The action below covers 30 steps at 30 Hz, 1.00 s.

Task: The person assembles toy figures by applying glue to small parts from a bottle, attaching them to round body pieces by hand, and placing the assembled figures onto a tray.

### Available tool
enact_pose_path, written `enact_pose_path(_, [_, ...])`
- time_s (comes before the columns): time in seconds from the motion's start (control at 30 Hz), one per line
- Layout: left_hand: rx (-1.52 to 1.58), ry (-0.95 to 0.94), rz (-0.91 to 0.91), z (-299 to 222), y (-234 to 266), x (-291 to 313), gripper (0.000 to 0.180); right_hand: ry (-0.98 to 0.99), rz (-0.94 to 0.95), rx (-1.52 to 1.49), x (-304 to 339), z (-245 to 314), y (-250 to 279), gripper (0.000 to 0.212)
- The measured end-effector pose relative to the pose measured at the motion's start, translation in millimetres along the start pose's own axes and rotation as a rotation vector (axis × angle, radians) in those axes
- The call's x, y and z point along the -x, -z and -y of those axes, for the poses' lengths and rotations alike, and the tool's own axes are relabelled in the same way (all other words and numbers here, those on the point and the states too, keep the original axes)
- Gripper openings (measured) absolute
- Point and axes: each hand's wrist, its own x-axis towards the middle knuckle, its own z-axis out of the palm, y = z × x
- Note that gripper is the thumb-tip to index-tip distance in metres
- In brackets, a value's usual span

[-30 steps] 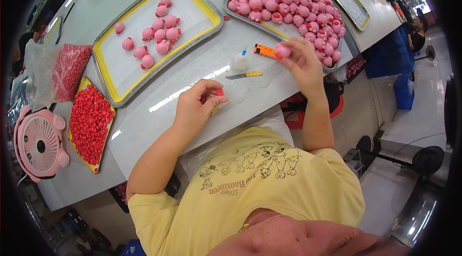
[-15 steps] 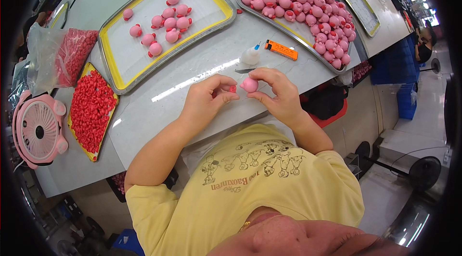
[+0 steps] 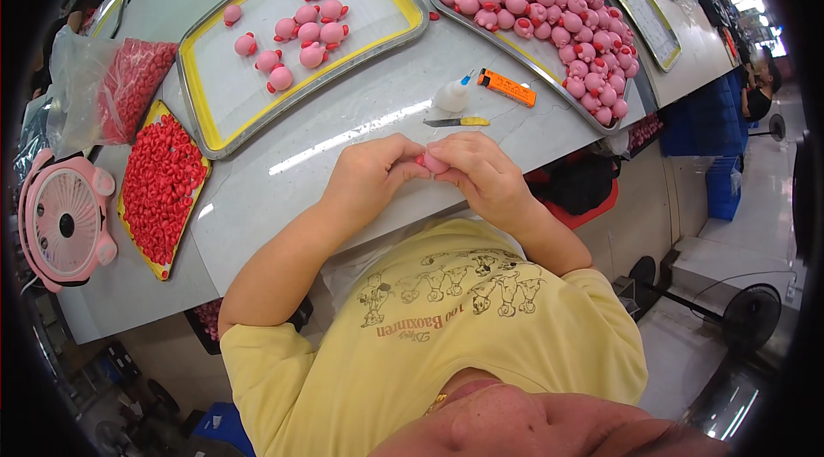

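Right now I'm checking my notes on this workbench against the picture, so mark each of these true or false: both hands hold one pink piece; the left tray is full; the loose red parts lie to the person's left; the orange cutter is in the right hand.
1. Both the left hand and the right hand hold one pink ball piece. True.
2. The yellow-lined tray is full. False: about ten pink figures sit at its far end, and most of it is bare.
3. The loose red parts lie to the person's left. True.
4. The orange cutter is in the right hand. False: it lies on the table.
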Motion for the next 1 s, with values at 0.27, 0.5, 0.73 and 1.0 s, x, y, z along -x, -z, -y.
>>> enact_pose_path(0.27, [0.204,0.276,0.165,1.7,8.4,-2.7,0.022,-0.245,0.017,-0.334,16.8,-14.4,-9.4,0.038])
enact_pose_path(0.5, [0.594,0.432,0.234,-7.9,19.6,-12.3,0.02,-0.242,-0.066,-0.474,3.9,-17.9,-11.2,0.035])
enact_pose_path(0.73, [0.611,0.485,0.266,-9.1,21.9,-20.0,0.017,-0.117,-0.122,-0.338,-1.4,-16.3,-5.7,0.031])
enact_pose_path(1.0, [0.447,0.343,0.082,-13.4,4.1,-23.0,0.011,0.113,-0.189,-0.002,-0.8,-13.9,6.7,0.033])
